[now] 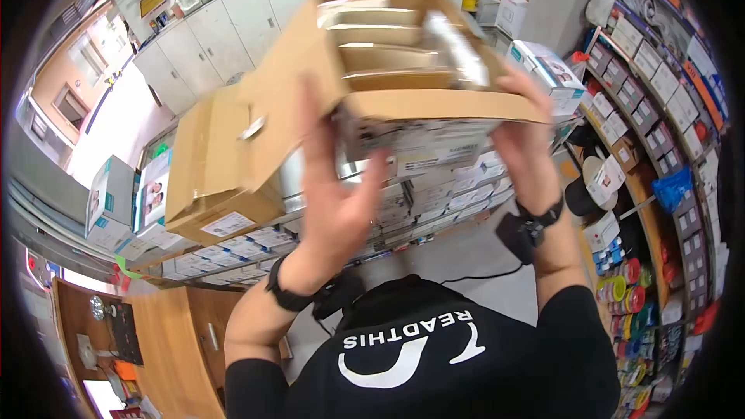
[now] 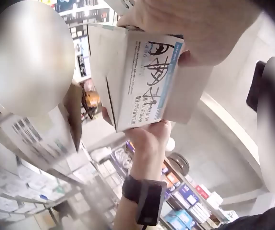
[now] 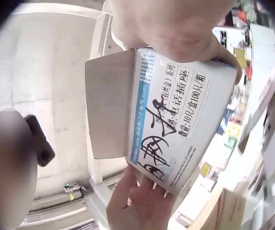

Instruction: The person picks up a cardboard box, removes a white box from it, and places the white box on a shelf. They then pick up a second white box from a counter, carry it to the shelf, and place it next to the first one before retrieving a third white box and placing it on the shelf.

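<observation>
A cardboard box (image 1: 438, 143) with raised flaps is held up before my chest between both hands. In the head view several partitions or packs show inside it, blurred. My left hand (image 1: 337, 206) grips its left end, thumb on the printed front. At the other end my right hand (image 1: 528, 136) holds on, fingers over the edge. Seen in the right wrist view, the white box face (image 3: 176, 120) has a blue strip, printed Chinese text and black handwriting. A plain flap (image 3: 109, 105) hangs out beside that face.
Behind the held box, a brown carton (image 1: 209, 159) stands on stacked small boxes, beside blue-and-white boxes (image 1: 109, 198). Another such box (image 1: 547, 70) is at the right. Shelves (image 1: 660, 132) with goods line the right wall. White cabinets (image 1: 225, 35) stand at the back.
</observation>
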The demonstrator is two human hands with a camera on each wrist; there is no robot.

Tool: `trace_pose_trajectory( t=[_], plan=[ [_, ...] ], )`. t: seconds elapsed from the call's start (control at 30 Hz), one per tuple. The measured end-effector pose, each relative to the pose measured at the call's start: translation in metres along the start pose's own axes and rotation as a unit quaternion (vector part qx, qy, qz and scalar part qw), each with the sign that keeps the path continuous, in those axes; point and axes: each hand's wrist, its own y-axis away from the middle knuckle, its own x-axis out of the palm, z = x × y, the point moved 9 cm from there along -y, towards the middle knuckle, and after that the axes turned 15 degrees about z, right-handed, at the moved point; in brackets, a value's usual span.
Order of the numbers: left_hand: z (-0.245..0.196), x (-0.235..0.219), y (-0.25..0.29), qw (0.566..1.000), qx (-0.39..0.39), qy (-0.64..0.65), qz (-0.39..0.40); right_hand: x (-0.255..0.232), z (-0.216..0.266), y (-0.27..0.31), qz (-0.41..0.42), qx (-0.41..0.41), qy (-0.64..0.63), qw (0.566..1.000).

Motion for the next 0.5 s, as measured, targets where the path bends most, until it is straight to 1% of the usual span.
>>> trace_pose_trajectory(
  t=[0.03,0.07,0.1,0.17,0.23,0.27,0.3,0.37,0.4,0.43,0.47,0.5],
  plan=[
    [0.000,0.028,-0.014,0.999,0.024,-0.006,0.033,-0.032,0.016,0.005,0.001,-0.021,-0.005,1.000],
    [-0.003,0.054,-0.028,0.997,0.067,0.000,0.040,-0.050,0.036,0.012,-0.013,-0.034,0.002,0.999],
    [0.000,0.079,-0.037,0.995,0.090,-0.004,0.041,-0.067,0.055,0.021,-0.026,-0.047,0.009,0.999],
    [0.015,0.129,-0.051,0.994,0.061,-0.002,0.093,-0.121,0.083,0.042,-0.087,-0.059,0.079,0.991],
    [0.036,0.173,-0.059,0.989,0.010,0.094,0.111,-0.152,0.104,0.057,-0.064,-0.073,0.133,0.986],
    [0.043,0.189,-0.060,0.990,0.006,0.097,0.102,-0.175,0.112,0.066,-0.093,-0.074,0.182,0.976],
    [0.048,0.203,-0.060,0.992,0.007,0.084,0.097,-0.181,0.114,0.069,-0.089,-0.052,0.180,0.978],
    [0.061,0.224,-0.053,0.993,0.005,0.073,0.095,-0.194,0.116,0.075,-0.083,-0.025,0.244,0.966],
    [0.070,0.232,-0.049,0.992,-0.029,0.079,0.098,-0.211,0.111,0.077,-0.104,-0.017,0.235,0.966],
    [0.079,0.240,-0.044,0.989,-0.062,0.084,0.102,-0.219,0.105,0.078,-0.092,0.003,0.243,0.966],
    [0.087,0.243,-0.038,0.989,-0.086,0.064,0.101,-0.227,0.098,0.079,-0.097,0.018,0.234,0.967],
    [0.093,0.245,-0.033,0.989,-0.087,0.065,0.103,-0.222,0.088,0.078,-0.102,0.033,0.224,0.969]
  ],
)
